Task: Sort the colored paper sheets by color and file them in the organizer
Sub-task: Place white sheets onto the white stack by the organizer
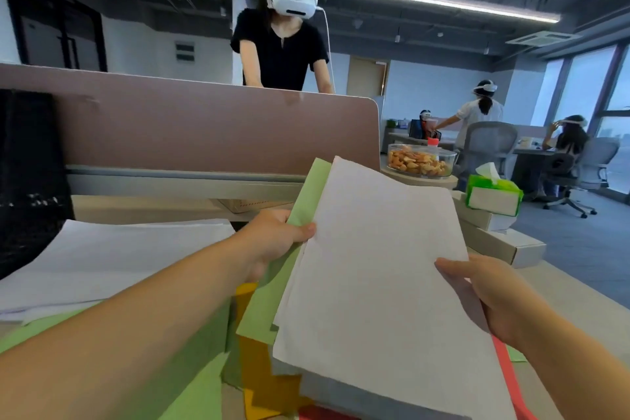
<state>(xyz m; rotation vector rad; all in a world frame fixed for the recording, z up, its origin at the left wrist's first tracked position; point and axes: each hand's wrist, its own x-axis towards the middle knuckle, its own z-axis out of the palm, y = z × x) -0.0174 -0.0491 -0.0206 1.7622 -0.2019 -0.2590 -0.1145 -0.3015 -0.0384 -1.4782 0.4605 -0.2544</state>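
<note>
arms: both forearms bare | left grip: bare | right grip: bare

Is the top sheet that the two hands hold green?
No, the top sheet between the left hand and the right hand is white; a green sheet only peeks out behind its left edge.

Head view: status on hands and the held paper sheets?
Left hand grips white paper sheets and green paper sheet, left edge. Right hand pinches their right edge. Yellow paper sheet, red paper sheet loose beneath.
</note>
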